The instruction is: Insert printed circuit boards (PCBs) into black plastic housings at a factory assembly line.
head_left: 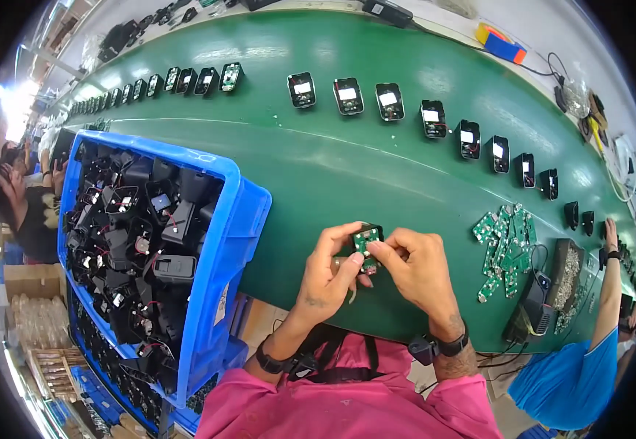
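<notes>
Near the table's front edge, my left hand [328, 279] is closed around a small black housing with a green circuit board [365, 238] at its open top. The fingers and thumb of my right hand [415, 266] pinch at the board's right edge, pressing on it in the housing. A bit of wire shows under the left hand. To the right, a loose pile of green circuit boards [507, 245] lies on the green table. Farther back, a curved row of black housings [390, 102] stands open side up, several with white rectangles inside.
A blue crate [230, 212] full of black housings stands at the left. Another row of housings [206, 81] runs along the back left. At right are a black device [534, 311] and a tray of small parts [567, 274]. A person in a blue sleeve [570, 377] reaches in there.
</notes>
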Motion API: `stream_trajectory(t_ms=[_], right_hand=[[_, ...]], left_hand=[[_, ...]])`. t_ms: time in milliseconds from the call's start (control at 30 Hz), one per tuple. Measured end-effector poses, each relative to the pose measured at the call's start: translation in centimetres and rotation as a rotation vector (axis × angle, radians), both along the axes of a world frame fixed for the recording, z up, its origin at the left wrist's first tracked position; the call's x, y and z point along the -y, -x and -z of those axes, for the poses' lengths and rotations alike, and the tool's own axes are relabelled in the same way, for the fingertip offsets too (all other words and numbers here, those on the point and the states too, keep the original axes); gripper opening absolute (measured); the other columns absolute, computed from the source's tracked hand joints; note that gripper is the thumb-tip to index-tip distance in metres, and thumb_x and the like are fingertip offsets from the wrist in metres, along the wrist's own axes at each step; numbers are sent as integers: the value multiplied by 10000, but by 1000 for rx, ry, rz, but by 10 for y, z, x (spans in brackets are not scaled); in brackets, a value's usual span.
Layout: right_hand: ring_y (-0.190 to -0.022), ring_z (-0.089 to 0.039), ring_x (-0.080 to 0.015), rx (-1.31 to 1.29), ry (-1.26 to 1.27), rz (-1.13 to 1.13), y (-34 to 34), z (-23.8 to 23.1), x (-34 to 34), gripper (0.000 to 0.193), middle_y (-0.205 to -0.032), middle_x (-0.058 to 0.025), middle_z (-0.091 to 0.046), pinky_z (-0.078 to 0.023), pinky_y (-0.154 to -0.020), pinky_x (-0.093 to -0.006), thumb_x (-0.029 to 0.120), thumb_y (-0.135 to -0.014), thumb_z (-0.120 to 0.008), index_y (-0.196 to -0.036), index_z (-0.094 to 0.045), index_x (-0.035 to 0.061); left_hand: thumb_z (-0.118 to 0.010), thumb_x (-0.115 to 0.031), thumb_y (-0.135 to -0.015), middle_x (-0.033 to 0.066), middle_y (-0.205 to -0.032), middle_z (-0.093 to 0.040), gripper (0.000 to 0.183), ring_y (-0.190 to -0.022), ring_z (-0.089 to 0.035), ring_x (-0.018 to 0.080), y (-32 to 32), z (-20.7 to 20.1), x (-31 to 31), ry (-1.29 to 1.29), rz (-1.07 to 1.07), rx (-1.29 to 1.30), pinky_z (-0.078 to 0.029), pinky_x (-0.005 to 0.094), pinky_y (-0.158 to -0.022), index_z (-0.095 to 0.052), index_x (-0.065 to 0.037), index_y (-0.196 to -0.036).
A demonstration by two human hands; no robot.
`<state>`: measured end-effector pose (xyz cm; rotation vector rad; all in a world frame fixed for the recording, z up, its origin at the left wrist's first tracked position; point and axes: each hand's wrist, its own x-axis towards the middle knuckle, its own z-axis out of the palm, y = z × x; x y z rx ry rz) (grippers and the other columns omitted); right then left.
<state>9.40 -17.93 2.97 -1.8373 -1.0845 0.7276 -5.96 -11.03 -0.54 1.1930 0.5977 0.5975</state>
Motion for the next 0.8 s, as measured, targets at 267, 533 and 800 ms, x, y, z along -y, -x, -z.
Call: stream_trajectory(t_ms=[267, 533, 800], right_hand=[[-490, -539, -105, 4, 16, -1, 5, 10, -5, 189, -622, -91, -619, -408, -458, -281, 149, -909, -661, -1002, -647, -15], [-602, -626, -157, -49, -43, -117, 9, 5, -10, 337, -746, -96, -644, -499, -584, -290, 107, -967, -541, -1298, -570, 48], [-849, -680, -281, 69, 47, -147, 7, -11, -21, 530, -1020, -172, -665, -542, -751, -355, 91, -854, -677, -1353, -507, 32]], left_hand=[[-449, -13, -972, 184, -1142, -593, 372, -651, -647, 134, -3, 0, -9, 110, -21, 22, -476, 198, -477, -349, 8, -1330], [-489, 26, -943, 191, -1090, -612, 384, -662, -683, 160, -4, -1, -14, 94, 3, -39, -548, 237, -513, -345, 19, -1299], [-526, 30, -903, 136, -989, -656, 424, -634, -649, 107, 3, 2, -43, 73, -40, -111, -537, 240, -508, -404, 6, -1309]])
